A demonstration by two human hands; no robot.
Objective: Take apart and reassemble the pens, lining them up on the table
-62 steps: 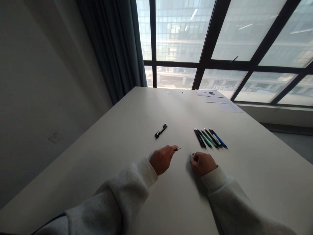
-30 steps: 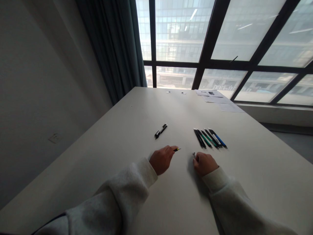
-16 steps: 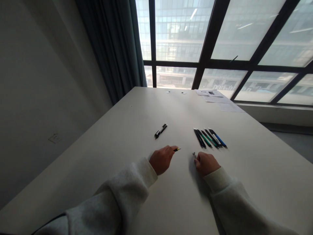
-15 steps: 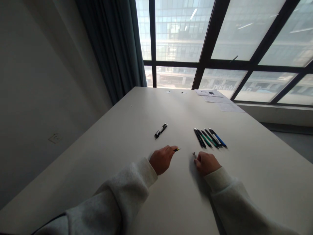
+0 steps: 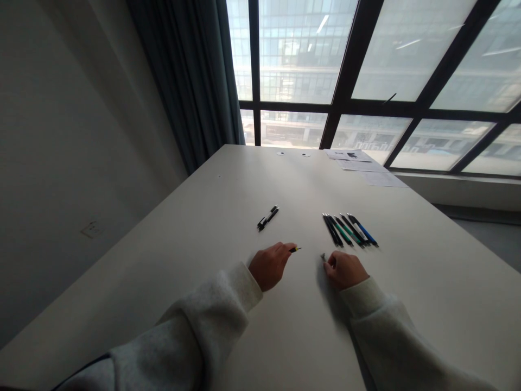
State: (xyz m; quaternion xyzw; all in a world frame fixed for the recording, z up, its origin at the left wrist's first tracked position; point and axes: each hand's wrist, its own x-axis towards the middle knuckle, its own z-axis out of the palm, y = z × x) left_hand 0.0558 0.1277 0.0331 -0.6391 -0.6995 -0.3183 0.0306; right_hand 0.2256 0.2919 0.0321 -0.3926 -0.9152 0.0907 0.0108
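Observation:
My left hand (image 5: pixel 269 266) is closed over the white table, pinching a dark pen part (image 5: pixel 293 250) with a yellow band. A thin dark tip juts out of it to the right, and the rest is covered by my fingers. To the right, my right hand (image 5: pixel 345 270) is closed with its thumb and forefinger on a small greyish pen piece (image 5: pixel 323 256); only its end shows past the fingers. The two hands are apart. Beyond the left hand lie a couple of black-and-white pens (image 5: pixel 267 218). Past the right hand several pens (image 5: pixel 350 231), black, green and blue, lie side by side.
The white table (image 5: pixel 244 184) runs toward the window. Printed sheets (image 5: pixel 358 161) lie at its far right corner, and two small white round items (image 5: pixel 306 155) are near the far edge. A dark curtain (image 5: pixel 195 81) hangs at the left.
My right hand has turned very slightly, and the small piece at its fingertips has shifted a little. My left hand and the pens on the table stay where they were.

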